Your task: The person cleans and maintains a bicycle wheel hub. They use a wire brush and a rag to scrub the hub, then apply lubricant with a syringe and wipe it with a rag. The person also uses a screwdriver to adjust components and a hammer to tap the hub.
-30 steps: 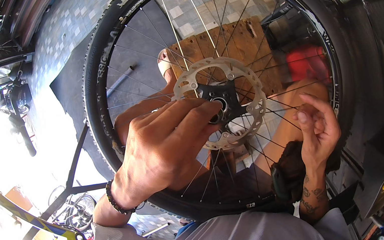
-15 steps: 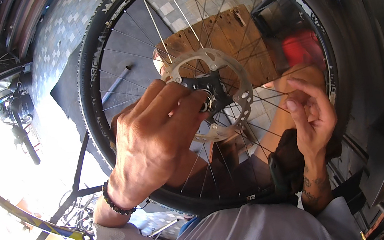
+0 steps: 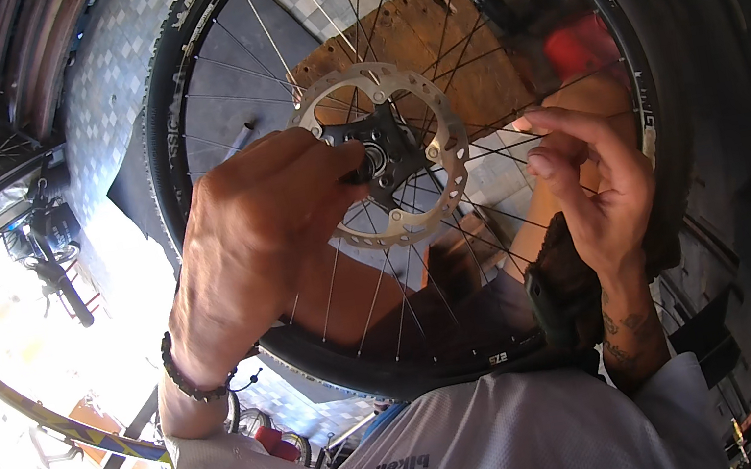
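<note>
A bicycle wheel with a black tyre (image 3: pixel 358 368) lies across my lap, its thin spokes running in to the middle. At its centre a silver disc brake rotor (image 3: pixel 453 157) is fixed on a black hub (image 3: pixel 397 139), with a round metal opening facing up. My left hand (image 3: pixel 259 219) is over the rotor's left side. Its thumb and forefinger are pinched together at the hub's edge; what lies between them is hidden. Over the right-hand spokes hovers my right hand (image 3: pixel 600 182), thumb and forefinger apart, other fingers curled, with nothing visible in it.
A worn wooden board (image 3: pixel 465 55) lies beyond the wheel's spokes, beside a blurred red object (image 3: pixel 581 48). A dark mat (image 3: pixel 243 68) covers part of the tiled floor (image 3: pixel 113 90). Bicycle parts crowd the bright left side. A dark bench-like surface stands at the right.
My left hand has drawn left from the hub's centre, uncovering its round opening. In the picture the wheel's middle sits slightly higher and further left. My right hand's thumb and forefinger stay apart.
</note>
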Demonstrator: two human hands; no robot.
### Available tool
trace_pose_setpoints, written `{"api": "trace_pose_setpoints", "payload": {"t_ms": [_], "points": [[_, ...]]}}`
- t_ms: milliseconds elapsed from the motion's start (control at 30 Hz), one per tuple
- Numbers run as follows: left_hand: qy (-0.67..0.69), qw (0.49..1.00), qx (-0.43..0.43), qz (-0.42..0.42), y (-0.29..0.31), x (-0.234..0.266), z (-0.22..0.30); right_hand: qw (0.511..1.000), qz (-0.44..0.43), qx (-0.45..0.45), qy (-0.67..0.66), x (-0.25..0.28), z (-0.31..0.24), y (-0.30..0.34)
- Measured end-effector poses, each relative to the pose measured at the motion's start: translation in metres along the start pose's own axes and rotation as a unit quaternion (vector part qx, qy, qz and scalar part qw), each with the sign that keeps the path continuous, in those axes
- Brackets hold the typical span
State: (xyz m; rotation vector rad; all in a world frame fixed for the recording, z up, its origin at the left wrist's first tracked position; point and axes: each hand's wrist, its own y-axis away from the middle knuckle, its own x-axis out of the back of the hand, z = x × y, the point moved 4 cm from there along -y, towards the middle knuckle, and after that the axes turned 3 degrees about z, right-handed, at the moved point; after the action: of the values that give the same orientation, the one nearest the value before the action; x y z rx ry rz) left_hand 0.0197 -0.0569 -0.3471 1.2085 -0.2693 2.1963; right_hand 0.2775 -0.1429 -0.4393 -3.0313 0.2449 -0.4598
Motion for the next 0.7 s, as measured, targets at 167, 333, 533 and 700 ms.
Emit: {"api": "trace_pose_setpoints", "payload": {"t_ms": [167,333,533,700], "points": [[0.118,0.991,0.054,-0.027,-0.005,0.004,-0.017,0.974,0.028,0.068,0.213,-0.001,0.003,-0.004],[-0.009,1.0,0.007,0.004,-0.019,0.01,-0.034,0.962,-0.06,0.001,0.265,-0.01,0.013,-0.001],[-0.021,0.986,0.1,-0.134,-0.035,0.007,-0.054,0.962,-0.031,0.047,0.269,-0.011,0.014,-0.001],[0.001,0.974,0.143,-0.174,-0.045,0.006,-0.055,0.961,-0.028,0.055,0.27,-0.013,0.017,0.001]]}}
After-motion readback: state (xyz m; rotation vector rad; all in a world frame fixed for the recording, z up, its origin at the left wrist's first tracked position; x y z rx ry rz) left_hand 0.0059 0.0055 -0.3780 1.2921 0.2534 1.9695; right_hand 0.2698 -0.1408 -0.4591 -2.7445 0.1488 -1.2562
